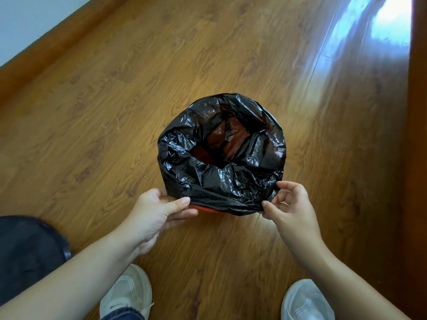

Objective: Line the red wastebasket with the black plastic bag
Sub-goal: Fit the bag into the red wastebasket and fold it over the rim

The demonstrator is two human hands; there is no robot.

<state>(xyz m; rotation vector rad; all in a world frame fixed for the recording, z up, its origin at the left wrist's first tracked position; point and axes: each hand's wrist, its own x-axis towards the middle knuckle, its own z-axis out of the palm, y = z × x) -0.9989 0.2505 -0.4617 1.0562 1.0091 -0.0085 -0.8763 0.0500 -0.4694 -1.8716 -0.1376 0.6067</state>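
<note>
The black plastic bag [217, 181] is draped over the red wastebasket [204, 208], which stands on the wooden floor in the middle of the view. Only a thin red strip of the basket shows under the bag's near edge, and a reddish tint shows through the bag's open hollow. My left hand [159, 211] pinches the bag's near-left hem between thumb and fingers. My right hand [292, 207] pinches the near-right hem, thumb below and fingers above. The bag's folded edge covers the rim all around.
Wooden floor [115, 112] surrounds the basket. A baseboard and pale wall [27, 26] run along the upper left, and a wooden panel [418, 135] lines the right side. My two white shoes [127, 294] and a dark trouser knee [25, 250] sit near the bottom.
</note>
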